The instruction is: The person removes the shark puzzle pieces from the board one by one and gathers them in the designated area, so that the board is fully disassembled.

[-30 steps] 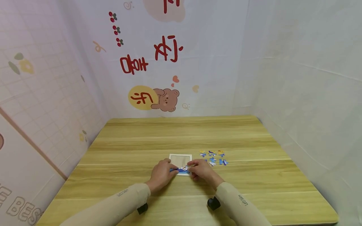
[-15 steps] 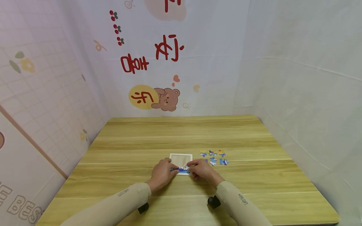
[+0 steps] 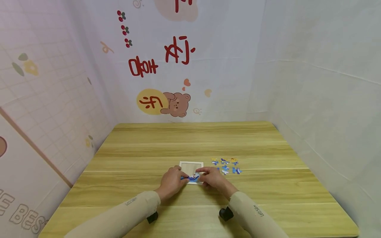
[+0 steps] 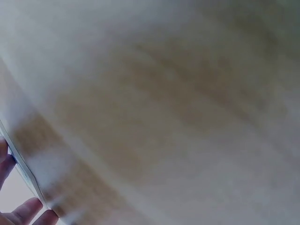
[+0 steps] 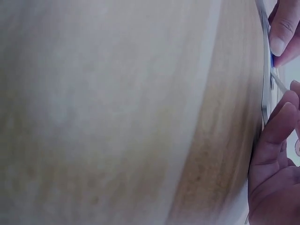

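Puzzle frame (image 3: 191,162) — wall lettering (image 3: 29,218) "BES"

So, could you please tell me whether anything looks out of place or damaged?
Nothing stands out as spilled or visibly damaged. The one thing askew is a puzzle piece at the right hand, tilted rather than flat in the puzzle frame, which seems normal while being fitted. Loose jigsaw pieces lie in rough rows beyond that hand.

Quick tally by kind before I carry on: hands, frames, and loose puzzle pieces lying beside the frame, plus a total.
Hands: 2 (left hand, right hand)
Frame: 1
Loose puzzle pieces: 6, one partly hidden by the right hand
Total: 9
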A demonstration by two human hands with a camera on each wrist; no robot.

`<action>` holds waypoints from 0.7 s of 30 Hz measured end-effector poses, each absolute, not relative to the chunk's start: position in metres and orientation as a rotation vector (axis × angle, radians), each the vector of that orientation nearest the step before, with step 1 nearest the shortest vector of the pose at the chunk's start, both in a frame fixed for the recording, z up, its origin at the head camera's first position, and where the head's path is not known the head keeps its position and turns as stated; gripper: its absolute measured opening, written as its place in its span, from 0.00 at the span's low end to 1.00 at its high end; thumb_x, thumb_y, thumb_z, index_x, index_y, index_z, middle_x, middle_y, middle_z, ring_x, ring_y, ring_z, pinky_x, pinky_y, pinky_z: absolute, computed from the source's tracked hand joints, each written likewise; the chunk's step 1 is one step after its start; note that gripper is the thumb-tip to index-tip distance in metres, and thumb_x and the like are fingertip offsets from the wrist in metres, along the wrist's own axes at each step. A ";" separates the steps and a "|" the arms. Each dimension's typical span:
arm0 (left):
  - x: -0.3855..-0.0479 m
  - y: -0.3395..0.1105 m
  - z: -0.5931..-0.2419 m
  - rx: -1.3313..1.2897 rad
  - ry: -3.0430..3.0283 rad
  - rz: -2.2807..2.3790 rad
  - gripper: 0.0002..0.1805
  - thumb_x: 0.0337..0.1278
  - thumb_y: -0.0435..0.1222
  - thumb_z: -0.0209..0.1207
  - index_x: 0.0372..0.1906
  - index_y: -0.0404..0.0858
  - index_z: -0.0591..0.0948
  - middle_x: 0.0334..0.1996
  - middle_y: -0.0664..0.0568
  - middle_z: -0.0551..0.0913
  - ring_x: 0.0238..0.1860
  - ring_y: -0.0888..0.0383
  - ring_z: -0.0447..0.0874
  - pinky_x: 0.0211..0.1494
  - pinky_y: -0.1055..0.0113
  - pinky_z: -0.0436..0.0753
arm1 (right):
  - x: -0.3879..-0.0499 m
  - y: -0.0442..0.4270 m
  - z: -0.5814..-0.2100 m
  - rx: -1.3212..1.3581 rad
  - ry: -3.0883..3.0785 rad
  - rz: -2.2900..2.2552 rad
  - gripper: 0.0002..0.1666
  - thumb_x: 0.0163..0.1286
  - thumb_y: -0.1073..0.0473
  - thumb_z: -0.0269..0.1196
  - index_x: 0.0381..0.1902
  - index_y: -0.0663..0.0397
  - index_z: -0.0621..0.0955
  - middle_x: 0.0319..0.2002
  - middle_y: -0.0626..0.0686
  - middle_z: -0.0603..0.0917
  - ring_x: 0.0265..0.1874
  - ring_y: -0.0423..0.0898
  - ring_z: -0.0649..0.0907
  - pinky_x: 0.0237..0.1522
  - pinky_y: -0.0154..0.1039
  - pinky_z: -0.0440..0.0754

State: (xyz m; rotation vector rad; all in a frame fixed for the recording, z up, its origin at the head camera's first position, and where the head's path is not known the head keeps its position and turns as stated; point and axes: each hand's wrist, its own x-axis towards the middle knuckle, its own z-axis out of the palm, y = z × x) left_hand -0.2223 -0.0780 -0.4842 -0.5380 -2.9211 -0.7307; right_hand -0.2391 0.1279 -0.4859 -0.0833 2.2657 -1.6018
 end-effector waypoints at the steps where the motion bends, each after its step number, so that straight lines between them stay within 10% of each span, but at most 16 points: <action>1: -0.222 -0.078 -0.484 -0.540 -2.922 -0.732 0.10 0.57 0.40 0.69 0.40 0.40 0.91 0.50 0.40 0.81 0.48 0.42 0.79 0.47 0.45 0.78 | -0.239 0.128 -0.486 -0.093 2.269 -1.603 0.21 0.64 0.67 0.66 0.56 0.56 0.83 0.32 0.52 0.82 0.22 0.43 0.79 0.24 0.35 0.78; 21: -0.223 -0.079 -0.487 -0.537 -2.917 -0.737 0.10 0.57 0.40 0.69 0.41 0.40 0.91 0.51 0.38 0.80 0.48 0.41 0.79 0.48 0.45 0.78 | -0.237 0.128 -0.486 -0.141 2.330 -1.601 0.17 0.66 0.68 0.63 0.54 0.60 0.83 0.29 0.52 0.82 0.22 0.44 0.80 0.23 0.36 0.77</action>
